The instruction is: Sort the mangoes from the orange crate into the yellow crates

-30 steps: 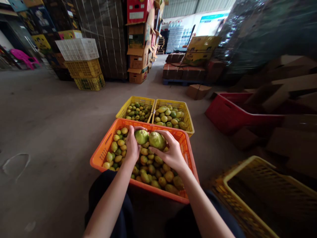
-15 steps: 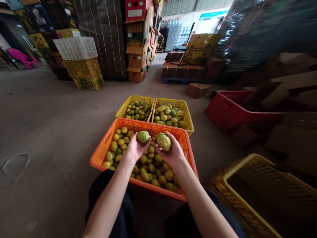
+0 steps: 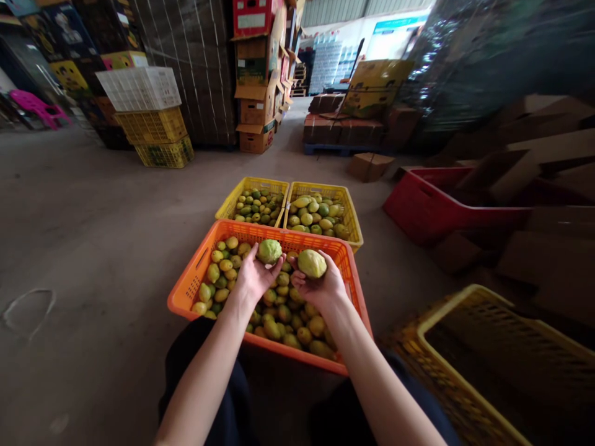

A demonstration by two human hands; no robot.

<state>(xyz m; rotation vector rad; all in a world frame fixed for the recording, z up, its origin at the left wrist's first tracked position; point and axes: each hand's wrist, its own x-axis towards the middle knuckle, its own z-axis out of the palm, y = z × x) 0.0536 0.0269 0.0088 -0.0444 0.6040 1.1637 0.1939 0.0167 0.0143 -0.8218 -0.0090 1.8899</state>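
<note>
My left hand (image 3: 257,277) is closed around a knobbly green lemon (image 3: 269,251), its fingers cupped under the fruit. In my right hand (image 3: 328,282) rests a larger, lumpy yellow-green lemon (image 3: 312,264), gripped between thumb and fingers. Both fruits are held side by side, a small gap apart, above an orange crate (image 3: 204,253). Many yellow and green lemons (image 3: 272,329) lie loose in that crate, partly hidden by my hands and forearms.
Beyond the orange crate stand a yellow crate of smaller, greener lemons (image 3: 258,206) and a yellow crate of paler ones (image 3: 313,210). A yellow crate (image 3: 474,297) sits at near right, a red bin (image 3: 418,204) behind it. Stacked crates (image 3: 151,127) and cartons (image 3: 255,111) line the back.
My right hand has shifted slightly to the right, and the lemon in it is turned, widening the gap between the two fruits. The left lemon is tilted a little and slightly higher.
</note>
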